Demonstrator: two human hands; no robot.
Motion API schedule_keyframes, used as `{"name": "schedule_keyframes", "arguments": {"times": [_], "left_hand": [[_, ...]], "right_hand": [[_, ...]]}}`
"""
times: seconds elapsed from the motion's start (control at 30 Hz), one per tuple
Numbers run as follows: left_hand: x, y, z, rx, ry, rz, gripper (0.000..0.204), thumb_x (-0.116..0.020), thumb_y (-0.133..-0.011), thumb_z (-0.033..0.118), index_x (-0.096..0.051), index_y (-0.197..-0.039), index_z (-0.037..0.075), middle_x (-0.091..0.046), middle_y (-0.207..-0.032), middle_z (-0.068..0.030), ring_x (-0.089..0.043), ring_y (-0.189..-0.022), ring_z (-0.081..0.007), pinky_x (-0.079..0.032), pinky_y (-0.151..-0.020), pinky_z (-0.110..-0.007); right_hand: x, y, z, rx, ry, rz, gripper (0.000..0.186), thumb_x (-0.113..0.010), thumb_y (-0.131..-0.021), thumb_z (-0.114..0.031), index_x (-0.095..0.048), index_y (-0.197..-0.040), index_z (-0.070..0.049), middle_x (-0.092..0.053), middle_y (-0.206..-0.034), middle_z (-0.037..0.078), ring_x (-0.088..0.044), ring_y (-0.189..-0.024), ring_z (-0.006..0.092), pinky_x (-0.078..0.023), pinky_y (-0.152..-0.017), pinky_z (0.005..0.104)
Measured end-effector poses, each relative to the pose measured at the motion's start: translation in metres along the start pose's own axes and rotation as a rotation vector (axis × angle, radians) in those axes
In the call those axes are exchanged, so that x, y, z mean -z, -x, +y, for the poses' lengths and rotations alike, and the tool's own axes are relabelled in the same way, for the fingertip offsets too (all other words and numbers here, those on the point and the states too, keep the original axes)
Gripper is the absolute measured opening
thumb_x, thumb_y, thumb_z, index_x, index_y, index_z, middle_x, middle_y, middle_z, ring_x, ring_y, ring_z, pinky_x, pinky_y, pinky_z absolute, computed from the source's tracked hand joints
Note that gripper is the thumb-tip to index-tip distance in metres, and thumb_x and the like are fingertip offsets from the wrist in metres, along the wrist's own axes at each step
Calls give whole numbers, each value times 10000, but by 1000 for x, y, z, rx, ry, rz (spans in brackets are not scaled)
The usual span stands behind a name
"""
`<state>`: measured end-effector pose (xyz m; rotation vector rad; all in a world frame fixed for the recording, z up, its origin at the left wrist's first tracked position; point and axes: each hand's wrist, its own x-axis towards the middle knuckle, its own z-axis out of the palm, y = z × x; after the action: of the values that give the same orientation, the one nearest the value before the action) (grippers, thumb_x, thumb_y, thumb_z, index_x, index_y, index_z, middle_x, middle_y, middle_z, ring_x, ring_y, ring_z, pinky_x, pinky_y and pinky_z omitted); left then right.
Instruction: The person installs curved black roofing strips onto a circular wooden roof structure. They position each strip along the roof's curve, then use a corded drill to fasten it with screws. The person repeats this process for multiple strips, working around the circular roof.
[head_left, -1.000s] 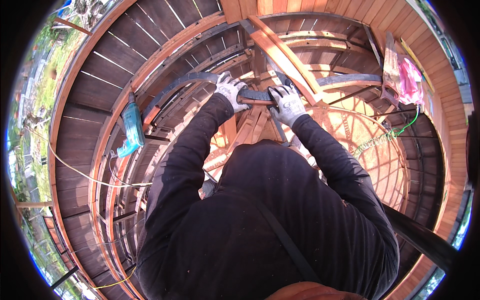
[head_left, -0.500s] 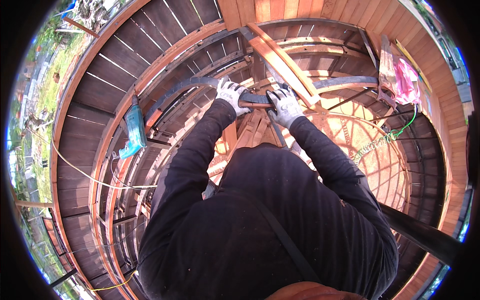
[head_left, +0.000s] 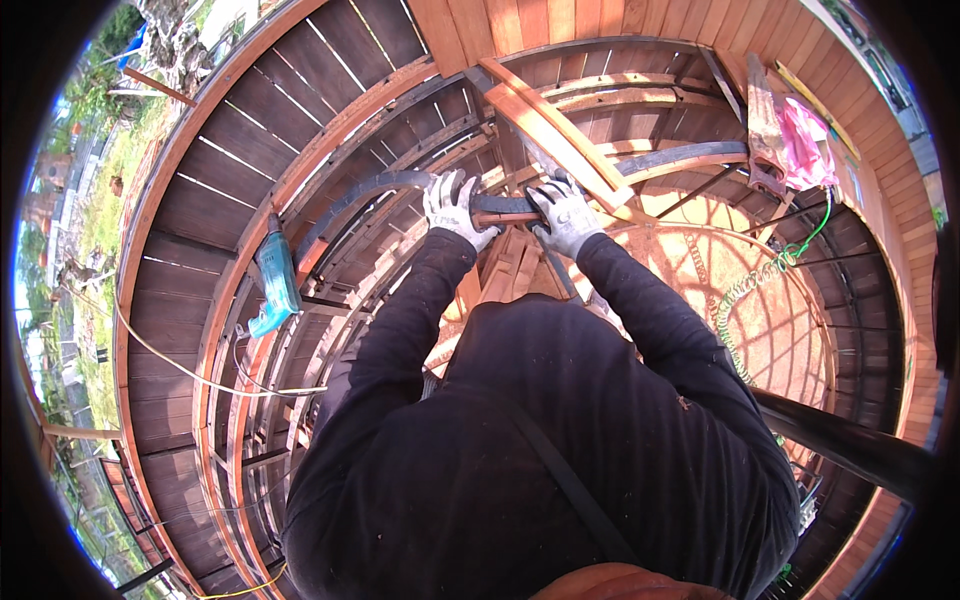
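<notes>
A curved wooden beam with a dark top face and a reddish-brown near side runs across in front of me. My left hand, in a pale grey work glove, lies over the beam with its fingers spread and its thumb out to the right. To the right of it, my right hand, gloved the same way, straddles the beam, thumb on the near side and fingers over the far side. A bare stretch of beam shows between the hands. Just beyond my right hand, reddish planks slant across the frame.
A teal power drill hangs on the curved rib at left. On the right are a handsaw, a pink cloth and a coiled green hose. A black pole juts in at lower right. Curved ribs and dark planking surround me.
The fingers of my left hand have spread apart, and the hand has shifted slightly left and down. My right hand stays at nearly the same spot on the beam. The view has turned a little.
</notes>
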<state>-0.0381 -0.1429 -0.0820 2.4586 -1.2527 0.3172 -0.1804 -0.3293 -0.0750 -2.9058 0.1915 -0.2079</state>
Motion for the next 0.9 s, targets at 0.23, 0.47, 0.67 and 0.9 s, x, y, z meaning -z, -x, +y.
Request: {"name": "schedule_keyframes", "arguments": {"times": [0.23,0.47,0.67,0.9], "left_hand": [[-67,53,6,928,1615,-82,438,-671,-876,292,-544,-1225,61,-565,-1237,-146,-581,-1098,-279,-483,-936,-404],[-41,37,17,1041,1746,-278,349,-541,-970,287,-582,-1176,9,-615,-1177,-172,-630,-1045,-301,-522,-912,-428],[-20,57,18,933,1923,-322,323,-469,-997,262,-579,-1154,2,-636,-1123,-163,-640,-1029,-300,-530,-932,-409],[-33,66,32,649,1772,-370,274,-502,-991,232,-583,-1138,15,-636,-1038,-104,-641,-965,-225,-530,-883,-352]], "right_hand": [[5,-2,-7,6,8,0,648,-672,-813,-362,-464,-1370,-104,-501,-1321,147,-398,-1307,332,-202,-1164,489],[4,10,-3,82,-203,227,659,-721,-760,-333,-481,-1323,-88,-512,-1284,156,-421,-1277,341,-284,-1114,490],[11,61,-40,-135,-747,192,462,-665,-864,-155,-507,-1279,-26,-656,-990,127,-647,-898,251,-532,-797,373],[-18,65,-34,-485,-1630,-113,328,-642,-895,-102,-547,-1195,-8,-683,-950,101,-652,-743,145,-557,-684,279]]}}
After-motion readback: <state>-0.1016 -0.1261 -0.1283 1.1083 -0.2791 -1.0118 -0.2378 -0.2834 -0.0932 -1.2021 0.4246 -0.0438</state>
